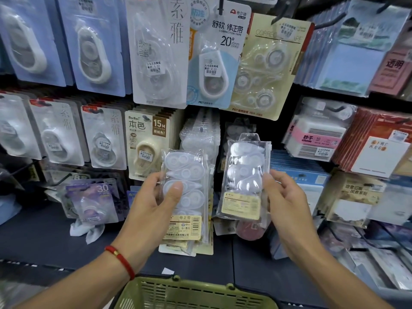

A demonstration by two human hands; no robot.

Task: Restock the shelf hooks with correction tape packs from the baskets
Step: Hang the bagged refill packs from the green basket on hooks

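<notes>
My left hand [153,204] grips a stack of clear correction tape packs [185,188], thumb across the front; each pack shows several white dispensers above a yellow label. My right hand [287,201] holds one similar clear pack [244,177] by its right edge, upright, its hang tab at the top. Both are held in front of the lower shelf row. Behind them hang more clear packs [200,134] on a hook. A green basket [191,293] sits at the bottom edge of the view, below my hands.
Carded correction tapes fill the hooks above and to the left: blue cards [93,45], white cards [102,139], a beige BoBo card [147,143]. Sticky-note packs [316,139] hang at right. A dark shelf ledge [44,233] runs below, with a purple pack [95,204] on it.
</notes>
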